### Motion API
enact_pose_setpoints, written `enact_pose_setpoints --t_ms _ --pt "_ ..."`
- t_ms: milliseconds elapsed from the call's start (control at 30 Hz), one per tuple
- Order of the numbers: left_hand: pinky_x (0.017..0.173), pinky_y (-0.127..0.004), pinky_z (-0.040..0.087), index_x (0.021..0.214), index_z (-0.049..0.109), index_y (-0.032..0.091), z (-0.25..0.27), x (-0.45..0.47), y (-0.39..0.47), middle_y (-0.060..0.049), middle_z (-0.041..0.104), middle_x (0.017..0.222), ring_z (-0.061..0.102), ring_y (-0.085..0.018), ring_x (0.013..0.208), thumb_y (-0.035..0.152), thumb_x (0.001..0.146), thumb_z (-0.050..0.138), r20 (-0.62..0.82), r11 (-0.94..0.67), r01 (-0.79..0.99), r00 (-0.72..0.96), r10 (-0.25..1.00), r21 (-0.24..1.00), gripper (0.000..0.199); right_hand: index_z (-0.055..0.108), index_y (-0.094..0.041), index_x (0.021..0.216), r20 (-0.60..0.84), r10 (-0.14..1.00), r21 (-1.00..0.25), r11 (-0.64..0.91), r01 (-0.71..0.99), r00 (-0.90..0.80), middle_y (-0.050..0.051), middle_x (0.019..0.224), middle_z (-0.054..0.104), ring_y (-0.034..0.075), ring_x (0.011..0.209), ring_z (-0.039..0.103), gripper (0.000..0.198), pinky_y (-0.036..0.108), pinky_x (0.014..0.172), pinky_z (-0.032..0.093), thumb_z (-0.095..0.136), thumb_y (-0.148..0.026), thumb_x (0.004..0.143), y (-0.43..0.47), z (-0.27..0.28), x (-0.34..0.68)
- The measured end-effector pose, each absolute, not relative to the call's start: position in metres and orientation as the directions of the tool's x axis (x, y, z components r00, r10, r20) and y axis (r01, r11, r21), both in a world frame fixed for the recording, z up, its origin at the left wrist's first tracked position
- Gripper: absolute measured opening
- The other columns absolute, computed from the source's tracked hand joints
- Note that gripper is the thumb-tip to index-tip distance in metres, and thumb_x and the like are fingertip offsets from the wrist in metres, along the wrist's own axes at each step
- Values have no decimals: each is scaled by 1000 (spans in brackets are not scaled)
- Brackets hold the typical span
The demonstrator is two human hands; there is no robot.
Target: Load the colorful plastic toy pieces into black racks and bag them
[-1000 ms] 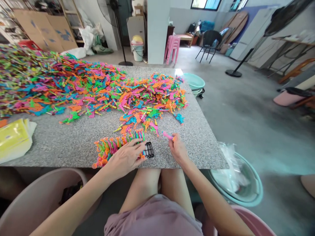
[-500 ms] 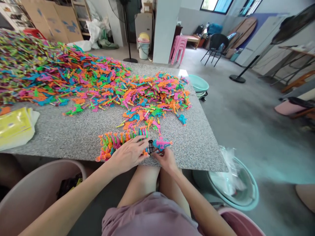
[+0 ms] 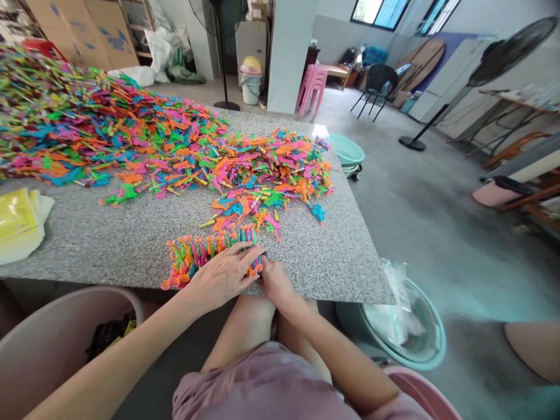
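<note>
Along the table's near edge lies a tight row of colourful plastic toy guns (image 3: 199, 251) with orange suction-cup tips. My left hand (image 3: 225, 271) grips the right end of the row, fingers over its top and thumb on the near side. Against that same end, my right hand (image 3: 275, 283) is closed, its fingers curled in close to the left fingertips. What it pinches is hidden; a small dark bit shows between the hands. Just beyond, several loose toy guns (image 3: 245, 207) lie at the front of a large pile (image 3: 271, 157).
The speckled stone table (image 3: 324, 262) ends just right of my hands. Yellow-and-white packets (image 3: 21, 224) lie at left. A large pale bin (image 3: 65, 344) stands below left, a teal tub (image 3: 431, 332) with clear plastic bags below right. A standing fan (image 3: 437, 116) is farther off.
My right hand has moved left against the row's end. The pink and blue toy gun and most of the black grid at its fingers no longer show. The view has shifted slightly.
</note>
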State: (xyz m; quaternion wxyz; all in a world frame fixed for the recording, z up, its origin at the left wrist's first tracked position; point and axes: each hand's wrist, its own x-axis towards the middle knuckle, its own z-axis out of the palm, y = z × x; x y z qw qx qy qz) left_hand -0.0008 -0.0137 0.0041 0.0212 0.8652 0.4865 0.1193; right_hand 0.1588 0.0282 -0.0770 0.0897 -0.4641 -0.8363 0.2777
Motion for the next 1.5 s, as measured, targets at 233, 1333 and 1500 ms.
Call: enact_pose_setpoints --t_ms 233,1333,1500 --pt "100 -43 48 114 61 17 2 0 -9 -10 62 128 48 -28 126 27 94 57 192 -575 808 548 814 131 23 57 -17 102 -50 741 -552 539 637 -670 4 91 69 18 81 66 26 28 72 52 61 -8 77 48 -84 175" --pt "103 -43 49 119 60 18 10 -6 -14 -8 59 134 45 -27 131 22 97 48 157 -584 801 565 810 134 26 56 -20 82 72 785 -836 384 392 -616 -3 76 62 13 70 58 17 23 66 44 61 -10 70 101 -89 154" --pt "106 -43 47 120 60 18 10 -5 -14 -8 57 137 43 -26 133 22 96 48 153 -586 799 567 809 135 27 61 -19 90 78 698 -667 567 483 -712 3 83 66 18 76 61 20 25 69 45 62 -12 71 106 -84 148"
